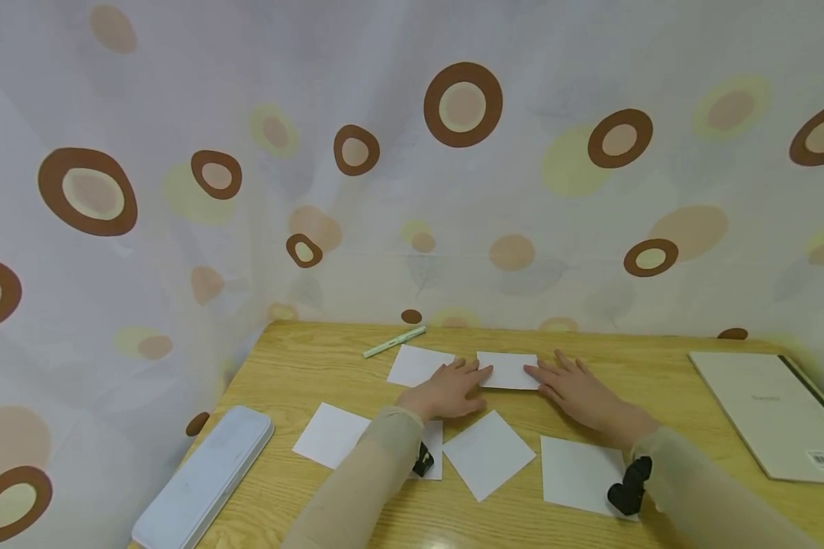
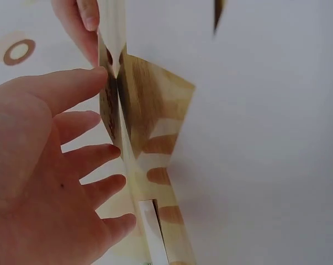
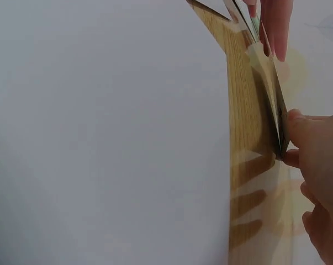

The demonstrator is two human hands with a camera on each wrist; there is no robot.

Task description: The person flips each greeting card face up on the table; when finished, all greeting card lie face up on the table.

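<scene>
Both hands are at a small white paper card (image 1: 508, 371) near the back of the wooden table. My left hand (image 1: 446, 390) touches the card's left side with extended fingertips. At the card's right side, my right hand (image 1: 584, 393) has its fingers spread, with fingertips on the edge. Seen nearly edge-on in the left wrist view, the card (image 2: 108, 102) meets the thumb of the left hand (image 2: 50, 160). In the right wrist view, fingertips of the right hand (image 3: 321, 176) touch the end of the card (image 3: 279, 105).
Other white cards lie around: one (image 1: 419, 366) left of the hands, several in front, including a turned one (image 1: 489, 455). A pale green pen (image 1: 394, 342) lies behind. A light blue case (image 1: 206, 476) stands left, a flat pale pad (image 1: 762, 412) right. Patterned sheeting (image 1: 384, 213) encloses the table.
</scene>
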